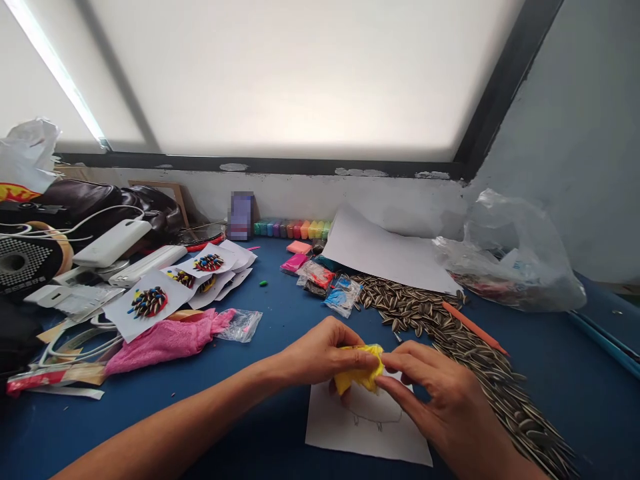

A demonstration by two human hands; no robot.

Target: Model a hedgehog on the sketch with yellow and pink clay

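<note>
Both hands are over a white paper point(365, 440) with a pencil outline and small legs drawn on it. My left hand point(333, 353) is closed around a small plastic packet of yellow modelling clay point(357, 373), held just above the sheet. With thumb and fingertips pinched together, my right hand point(435, 393) grips the right end of the same packet. The fingers hide part of the packet and the upper part of the drawing. Sunflower seeds point(490, 373) lie in a long heap beside my right hand.
Behind the hands lie clay packets in red point(316, 275) and blue point(344, 295). An orange stick point(475, 328) rests on the seeds. Papers with seed-covered hedgehog shapes point(150, 303), a pink cloth point(165, 343) and cables are at left. A plastic bag point(520, 260) stands at right.
</note>
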